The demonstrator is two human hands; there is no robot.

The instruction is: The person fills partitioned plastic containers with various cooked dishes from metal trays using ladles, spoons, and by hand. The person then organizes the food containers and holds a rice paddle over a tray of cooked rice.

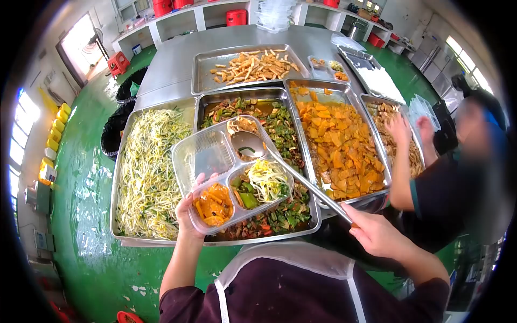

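My left hand [189, 207] grips the near left side of a clear plastic food container [200, 152] with compartments. Orange pumpkin pieces [214, 205] fill one compartment. Beside them, another holds green peppers and bean sprouts [264, 180], and some brown food [242, 126] lies in the far right one. My right hand [377, 231] is closed around the handle of a long metal ladle [249, 144], whose bowl rests at or just over that far right compartment. Below the container is a metal tray of green pepper and meat [274, 215], partly hidden by it.
Bean sprouts fill a tray [151, 172] on the left, pumpkin another [339, 140] on the right. Behind is a tray of pale strips [256, 67]. A co-worker [441, 183] reaches into a tray of brown food [396, 129]. Clear containers [273, 15] are stacked at the far edge.
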